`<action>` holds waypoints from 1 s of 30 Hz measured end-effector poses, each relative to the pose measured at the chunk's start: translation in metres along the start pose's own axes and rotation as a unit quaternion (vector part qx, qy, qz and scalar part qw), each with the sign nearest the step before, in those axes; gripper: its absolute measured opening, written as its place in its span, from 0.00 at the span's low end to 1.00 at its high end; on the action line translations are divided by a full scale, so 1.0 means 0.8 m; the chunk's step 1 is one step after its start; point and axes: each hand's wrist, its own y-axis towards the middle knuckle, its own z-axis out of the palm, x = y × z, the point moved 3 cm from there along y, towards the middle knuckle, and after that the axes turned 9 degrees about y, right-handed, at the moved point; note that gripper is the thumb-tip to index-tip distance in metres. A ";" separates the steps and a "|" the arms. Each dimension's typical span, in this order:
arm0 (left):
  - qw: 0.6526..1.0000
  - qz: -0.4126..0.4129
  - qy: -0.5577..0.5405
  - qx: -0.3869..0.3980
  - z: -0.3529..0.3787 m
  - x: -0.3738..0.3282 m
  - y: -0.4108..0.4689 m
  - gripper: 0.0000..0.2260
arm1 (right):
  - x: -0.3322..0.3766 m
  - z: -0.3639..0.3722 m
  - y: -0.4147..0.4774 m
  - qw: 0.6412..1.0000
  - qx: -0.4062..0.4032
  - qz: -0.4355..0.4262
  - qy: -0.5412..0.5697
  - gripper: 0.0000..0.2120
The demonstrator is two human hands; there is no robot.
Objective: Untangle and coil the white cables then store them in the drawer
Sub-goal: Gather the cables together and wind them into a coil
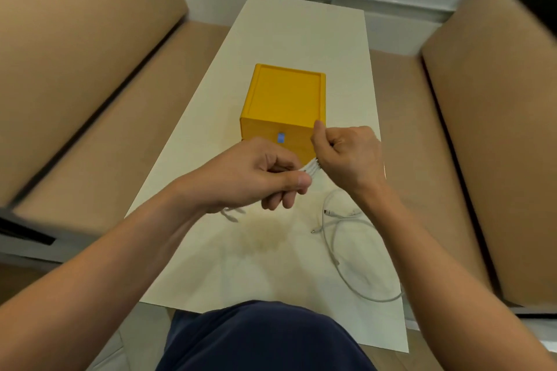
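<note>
No legible text, brand, number or sign found. The small blue tag on the yellow drawer box front is blurred; nothing readable on it.

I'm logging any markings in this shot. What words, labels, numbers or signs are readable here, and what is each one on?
No readable text anywhere in this view.
Yellow drawer box: its front carries a small blue tab; it shows no legible marking at this size.
White cable on the table, and the one held in both hands: no print visible.
</note>
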 end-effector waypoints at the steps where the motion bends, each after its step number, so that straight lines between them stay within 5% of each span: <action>1: 1.000 -0.004 -0.008 -0.009 -0.001 0.002 0.000 0.10 | 0.001 0.000 0.001 1.000 -0.007 0.000 0.001 0.30; 6: 0.999 -0.045 0.009 -0.019 -0.008 0.022 -0.006 0.09 | 0.032 -0.029 0.000 0.994 -0.053 -0.080 0.055 0.29; 10: 0.998 -0.002 0.059 -0.011 -0.002 -0.001 -0.004 0.11 | 0.008 -0.001 0.005 0.999 -0.028 -0.029 -0.025 0.30; 17: 0.992 -0.112 -0.043 -0.031 0.004 0.029 0.003 0.09 | 0.009 -0.022 0.000 0.995 -0.069 -0.062 -0.028 0.28; 24: 0.994 -0.064 0.048 -0.071 -0.001 0.025 0.000 0.09 | 0.023 -0.035 0.002 0.993 -0.080 -0.081 -0.031 0.28; 27: 0.994 -0.025 0.001 -0.103 -0.003 0.021 -0.003 0.10 | 0.014 -0.027 0.009 0.999 -0.018 -0.044 0.003 0.31; 30: 0.988 -0.040 -0.076 -0.128 -0.016 0.030 -0.002 0.10 | 0.011 -0.021 0.005 0.979 0.113 -0.012 0.169 0.28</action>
